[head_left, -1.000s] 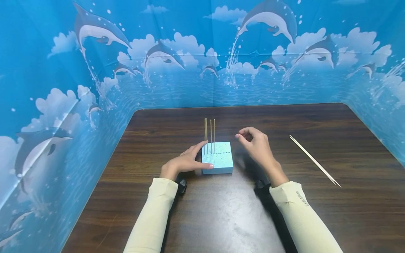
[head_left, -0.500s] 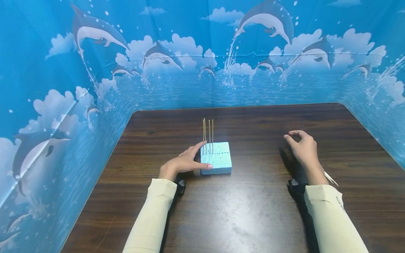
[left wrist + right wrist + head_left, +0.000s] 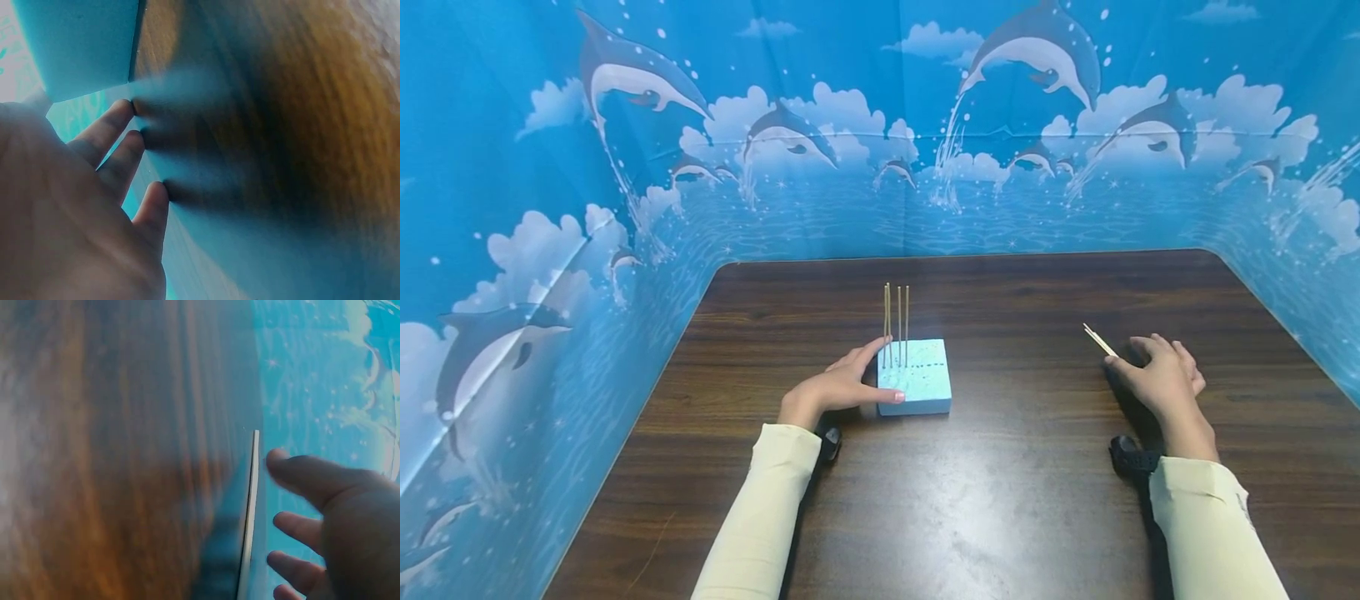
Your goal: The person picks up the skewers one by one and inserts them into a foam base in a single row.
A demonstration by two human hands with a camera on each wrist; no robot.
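Note:
A light-blue foam block (image 3: 925, 385) sits on the table, with several thin wooden sticks (image 3: 900, 312) standing upright in its left part. My left hand (image 3: 835, 387) holds the block at its left side, thumb along the front edge and index finger at the far left corner. In the left wrist view, the other fingers (image 3: 152, 215) spread beside the block. To the right, my right hand (image 3: 1161, 383) hovers over loose pale sticks (image 3: 1099, 340), partly hiding them. The right wrist view shows its thumb and fingers parted, with a stick (image 3: 250, 506) lying beside them, apart from them.
The dark wooden table (image 3: 985, 517) ends at the back and sides against a blue curtain (image 3: 820, 200) printed with dolphins. Each wrist wears a black strap.
My right hand has moved right, from beside the block to over the loose sticks, and its thumb and fingers have parted. The left hand and block stay in place.

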